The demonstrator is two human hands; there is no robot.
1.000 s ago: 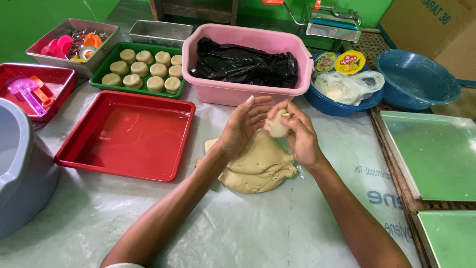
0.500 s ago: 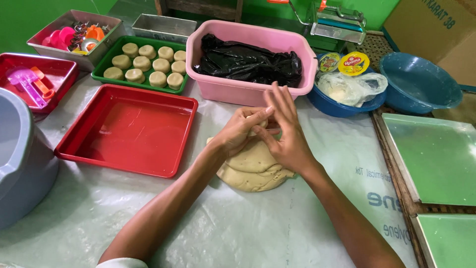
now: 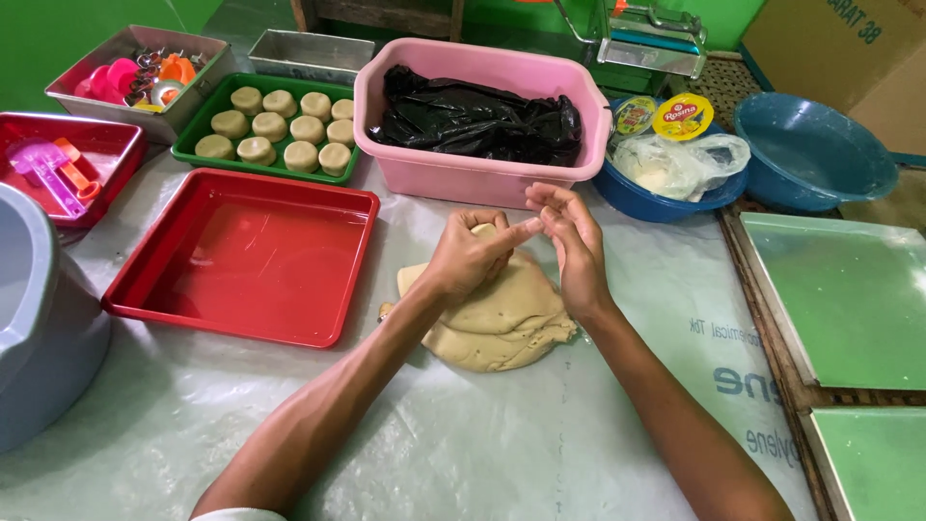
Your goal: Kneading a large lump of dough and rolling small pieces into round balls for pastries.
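At the far left a grey tub (image 3: 39, 318) sits at the table's edge, and behind it a small red tray (image 3: 106, 159) holds pink and orange plastic tools. Next along, the green tray (image 3: 193, 135) already carries nine shaped dough rounds (image 3: 280, 130), which reads as the finished share of the work, with room on it for more. In front of it the large red tray (image 3: 241, 256) has nothing on it, so by my judgement most of the shaping is still ahead of you. Your left hand (image 3: 468, 256) is curled shut around a small piece of dough (image 3: 482, 230), only the pale top of it showing above your thumb and forefinger; it hangs just above the big dough mound (image 3: 497, 323), which lies on the plastic sheet (image 3: 463, 453) near the red tray's right edge and is still a generous lump. Your right hand (image 3: 574, 246) stands just beside the left, fingertips drawn together and touching the left forefinger, holding nothing that I can see. Behind your hands the pink tub (image 3: 482, 174) holds a black plastic bag, and to the right come two blue bowls (image 3: 815, 145) and green boards (image 3: 849, 289).
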